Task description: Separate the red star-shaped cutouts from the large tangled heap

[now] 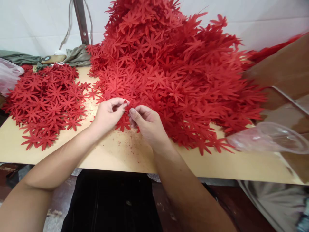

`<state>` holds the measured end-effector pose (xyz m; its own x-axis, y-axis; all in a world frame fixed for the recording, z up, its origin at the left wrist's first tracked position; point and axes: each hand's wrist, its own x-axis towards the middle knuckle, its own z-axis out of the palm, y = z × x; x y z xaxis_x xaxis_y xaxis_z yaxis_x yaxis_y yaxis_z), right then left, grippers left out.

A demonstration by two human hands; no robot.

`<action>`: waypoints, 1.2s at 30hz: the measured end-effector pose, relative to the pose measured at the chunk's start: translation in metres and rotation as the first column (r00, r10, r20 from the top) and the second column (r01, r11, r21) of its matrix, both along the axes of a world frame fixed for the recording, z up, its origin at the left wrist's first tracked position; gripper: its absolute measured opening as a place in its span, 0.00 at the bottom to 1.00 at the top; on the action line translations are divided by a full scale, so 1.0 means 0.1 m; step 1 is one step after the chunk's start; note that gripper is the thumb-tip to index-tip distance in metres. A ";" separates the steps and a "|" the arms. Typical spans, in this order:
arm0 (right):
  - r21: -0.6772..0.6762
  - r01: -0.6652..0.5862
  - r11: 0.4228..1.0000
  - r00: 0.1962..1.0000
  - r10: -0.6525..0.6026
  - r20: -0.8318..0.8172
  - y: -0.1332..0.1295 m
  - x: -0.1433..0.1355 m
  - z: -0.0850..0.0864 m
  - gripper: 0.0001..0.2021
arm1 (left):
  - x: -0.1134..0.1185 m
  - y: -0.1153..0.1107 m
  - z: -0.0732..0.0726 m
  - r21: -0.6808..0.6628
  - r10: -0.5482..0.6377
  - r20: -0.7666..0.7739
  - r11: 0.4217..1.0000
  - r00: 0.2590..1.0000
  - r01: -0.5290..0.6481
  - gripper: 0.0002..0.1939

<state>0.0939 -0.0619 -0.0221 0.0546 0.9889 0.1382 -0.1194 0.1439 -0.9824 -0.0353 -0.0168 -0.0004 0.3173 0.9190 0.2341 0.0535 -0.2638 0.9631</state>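
Large heap of red flower-shaped cutouts [159,69]: likely central for reach. Smaller heap [48,100] at left, mostly separate, perhaps keeping lots distinct. Left hand [108,112], right hand [150,125]: fingers of both clamped on red piece [127,109], held between them at large heap's front edge, apparently for control.

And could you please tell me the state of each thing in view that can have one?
Left hand, fingers pinching a red piece
Right hand, fingers pinched, apparently on the same piece
Large red pile, heaped high
Smaller red pile, lower, loosely spread
Table, scattered with red specks
Grey-green cloth, crumpled
Plastic bag at left, crumpled, cut off by the frame
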 end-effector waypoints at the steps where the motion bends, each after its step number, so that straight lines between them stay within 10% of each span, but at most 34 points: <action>1: 0.001 0.008 1.000 1.000 -0.008 0.006 -0.01 0.00 0.00 0.24 | 0.00 0.01 0.02 -0.057 0.013 0.030 0.998 0.999 -0.011 0.04; 8: 0.123 0.111 0.986 0.974 -0.133 0.185 -0.04 -0.01 -0.02 0.16 | -0.04 0.03 0.08 -0.278 0.028 0.153 0.960 0.988 0.015 0.08; 27: -0.007 0.025 1.000 0.989 -0.026 -0.145 -0.02 -0.02 0.01 0.22 | -0.03 -0.01 0.08 0.080 0.082 -0.040 0.994 0.996 -0.078 0.12; 36: -0.160 -0.068 0.985 0.968 0.026 -0.250 -0.01 -0.02 -0.01 0.24 | -0.07 -0.02 0.05 0.336 -0.009 -0.228 0.938 0.974 0.087 0.05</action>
<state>0.0916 -0.0628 -0.0228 0.0189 0.9990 -0.0396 -0.3630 -0.0300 -0.9313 -0.0425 -0.0187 0.0044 0.4387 0.7779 0.4499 0.2324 -0.5818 0.7794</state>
